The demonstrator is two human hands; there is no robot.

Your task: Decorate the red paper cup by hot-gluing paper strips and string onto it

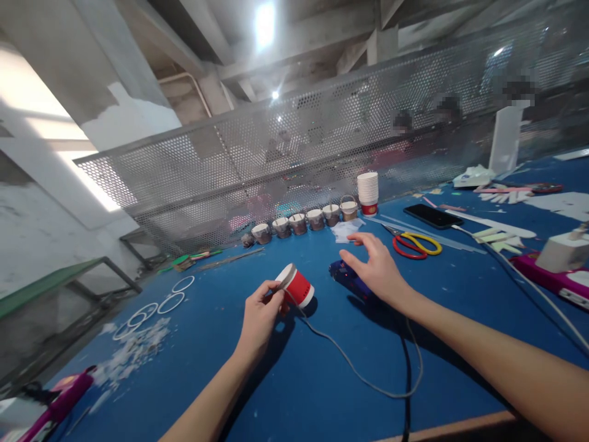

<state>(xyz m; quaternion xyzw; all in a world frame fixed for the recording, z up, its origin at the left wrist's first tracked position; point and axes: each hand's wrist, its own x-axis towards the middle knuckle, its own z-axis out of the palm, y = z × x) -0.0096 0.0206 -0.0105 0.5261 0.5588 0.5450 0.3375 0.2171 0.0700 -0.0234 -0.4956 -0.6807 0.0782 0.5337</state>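
My left hand is closed on a red and white paper cup, tilted on its side just above the table. A thin grey cord runs from the cup, near my left fingertips, and loops across the table to the right. My right hand is over a dark blue tool that looks like a glue gun, fingers apart and not wrapped round it. Part of that tool is hidden beneath my hand. From under my right forearm a black cable leads to the table's front edge.
Several cups wrapped in grey cord line the back, beside a stack of paper cups. Scissors, a phone and a pink power strip lie right. White rings and paper scraps lie left.
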